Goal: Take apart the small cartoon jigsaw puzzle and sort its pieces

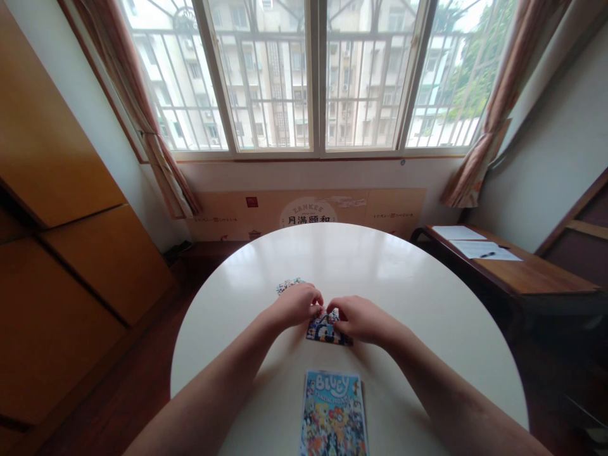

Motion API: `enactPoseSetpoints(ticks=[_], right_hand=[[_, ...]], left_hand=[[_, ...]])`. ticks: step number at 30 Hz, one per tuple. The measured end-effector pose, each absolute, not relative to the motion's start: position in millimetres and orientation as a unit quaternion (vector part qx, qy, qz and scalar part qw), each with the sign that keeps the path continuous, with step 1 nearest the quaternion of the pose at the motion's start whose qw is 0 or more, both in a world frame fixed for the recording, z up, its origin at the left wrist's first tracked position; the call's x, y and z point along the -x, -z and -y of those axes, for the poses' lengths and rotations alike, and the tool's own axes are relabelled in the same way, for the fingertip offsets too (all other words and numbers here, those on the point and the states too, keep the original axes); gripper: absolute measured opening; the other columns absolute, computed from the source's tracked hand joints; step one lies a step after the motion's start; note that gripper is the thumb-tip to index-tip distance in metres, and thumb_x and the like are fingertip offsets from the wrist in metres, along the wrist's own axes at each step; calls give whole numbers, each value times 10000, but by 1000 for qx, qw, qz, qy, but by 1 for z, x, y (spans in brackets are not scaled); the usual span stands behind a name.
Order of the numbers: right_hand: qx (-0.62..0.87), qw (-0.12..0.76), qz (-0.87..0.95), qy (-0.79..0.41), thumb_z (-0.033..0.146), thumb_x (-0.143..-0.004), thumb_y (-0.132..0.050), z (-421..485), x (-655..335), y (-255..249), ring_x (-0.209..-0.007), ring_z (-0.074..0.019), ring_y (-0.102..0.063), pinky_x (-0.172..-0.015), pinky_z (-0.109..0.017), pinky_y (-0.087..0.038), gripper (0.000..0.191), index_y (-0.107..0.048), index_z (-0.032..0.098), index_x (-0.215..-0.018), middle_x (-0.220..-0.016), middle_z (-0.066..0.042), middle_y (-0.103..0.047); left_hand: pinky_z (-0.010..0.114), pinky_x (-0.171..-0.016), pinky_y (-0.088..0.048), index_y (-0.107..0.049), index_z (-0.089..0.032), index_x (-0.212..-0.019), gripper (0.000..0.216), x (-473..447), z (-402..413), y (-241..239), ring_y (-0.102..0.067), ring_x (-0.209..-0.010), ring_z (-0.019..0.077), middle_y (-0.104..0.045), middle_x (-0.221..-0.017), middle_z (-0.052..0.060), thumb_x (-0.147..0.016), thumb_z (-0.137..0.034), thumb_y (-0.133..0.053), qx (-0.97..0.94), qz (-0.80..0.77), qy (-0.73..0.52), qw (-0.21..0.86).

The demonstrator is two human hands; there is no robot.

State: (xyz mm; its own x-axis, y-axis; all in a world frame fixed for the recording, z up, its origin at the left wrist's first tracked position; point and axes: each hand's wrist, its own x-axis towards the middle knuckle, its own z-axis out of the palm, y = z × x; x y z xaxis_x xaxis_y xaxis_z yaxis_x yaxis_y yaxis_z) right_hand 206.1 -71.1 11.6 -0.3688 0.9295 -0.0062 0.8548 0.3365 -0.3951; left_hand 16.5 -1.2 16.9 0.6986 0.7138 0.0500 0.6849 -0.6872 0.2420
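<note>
On the white round table, a small partly assembled jigsaw puzzle (327,332) with a dark blue cartoon picture lies between my hands. My left hand (300,303) is at its upper left edge, fingers bent into a pinch; what they hold is too small to make out. From the right, my right hand (358,316) reaches over the puzzle's upper right, thumb and fingers curled down onto it, and any piece under them is hidden. Behind my left hand sits a heap of loose puzzle pieces (287,285), partly covered by that hand.
Nearer to me on the table (213,354) lies a colourful "Bluey" picture sheet (334,411). To the right, a wooden side table (546,275) carries papers (482,249) and pens. A barred window is ahead, with wooden cabinets (85,266) at left.
</note>
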Motion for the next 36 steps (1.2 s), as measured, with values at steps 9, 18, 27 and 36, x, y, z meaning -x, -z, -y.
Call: enactPoseSetpoints(ticks=[9, 18, 27, 36], right_hand=[[546, 104, 812, -179, 225, -765, -537, 71, -205, -13, -820, -170, -631, -693, -239, -397, 365, -726, 266, -1075, -937, -33, -729], [542, 113, 814, -177, 227, -760, -529, 71, -206, -12, -817, -173, -630, -696, -245, -395, 369, -731, 274, -1064, -925, -28, -730], [535, 124, 815, -184, 221, -755, -524, 70, -206, -10, -787, -159, -618, -676, -234, -381, 376, -732, 272, -1064, -910, -25, -727], [536, 117, 815, -189, 216, -771, -528, 69, -206, -9, -803, -162, -623, -680, -231, -383, 348, -725, 246, -1056, -928, -33, -726]], left_hand=[[289, -734, -451, -766, -230, -855, 156, -19, 2, -16, -628, -820, 203, -704, -910, 42, -775, -251, -635, -912, -391, -61, 106], [283, -731, -446, -758, -225, -863, 167, -19, -2, -7, -626, -815, 199, -696, -905, 37, -758, -226, -629, -915, -377, -74, 120], [266, -707, -440, -729, -208, -863, 138, -19, -3, -5, -626, -827, 194, -697, -888, 32, -762, -236, -638, -912, -380, -68, 135], [266, -702, -428, -715, -201, -857, 136, -19, -5, -3, -622, -830, 195, -694, -896, 30, -753, -224, -632, -913, -376, -80, 133]])
